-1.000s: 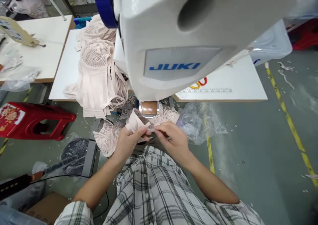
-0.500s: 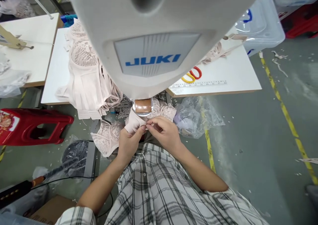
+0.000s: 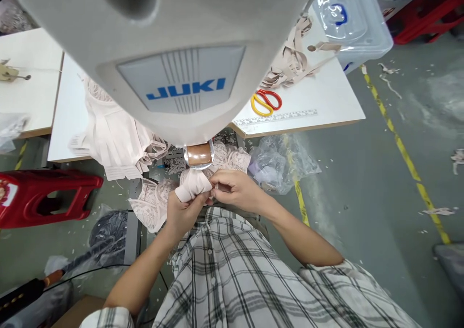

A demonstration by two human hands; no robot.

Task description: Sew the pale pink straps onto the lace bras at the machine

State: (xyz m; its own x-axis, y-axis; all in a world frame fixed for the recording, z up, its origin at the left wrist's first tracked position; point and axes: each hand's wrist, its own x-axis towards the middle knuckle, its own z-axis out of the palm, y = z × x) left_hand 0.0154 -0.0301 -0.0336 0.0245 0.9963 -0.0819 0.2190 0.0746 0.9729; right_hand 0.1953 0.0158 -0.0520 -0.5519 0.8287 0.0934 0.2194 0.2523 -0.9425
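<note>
A pale pink lace bra [image 3: 152,205] hangs across the front of the sewing machine, one lace cup at left and more lace at right. My left hand [image 3: 183,216] is closed round its smooth band [image 3: 193,185], which is folded over the fingers. Fingertips of my right hand [image 3: 237,191] pinch the band's edge, touching the left thumb and fingers. Whatever lies between those fingertips is too small to make out. Just above both hands is the brown, metal-rimmed part [image 3: 199,155] under the white JUKI machine head [image 3: 181,120].
Pale pink bras [image 3: 112,135] lie piled on the left tabletop. Scissors with red and yellow handles [image 3: 266,102] and a ruler [image 3: 279,117] are on the right one, beside fabric straps [image 3: 290,60]. A clear plastic bag [image 3: 282,164] hangs below. At left stands a red stool [image 3: 47,190].
The view has shifted, so the machine head appears further left. Both hands have drawn slightly down from the machine, and the band is now folded more over my left hand.
</note>
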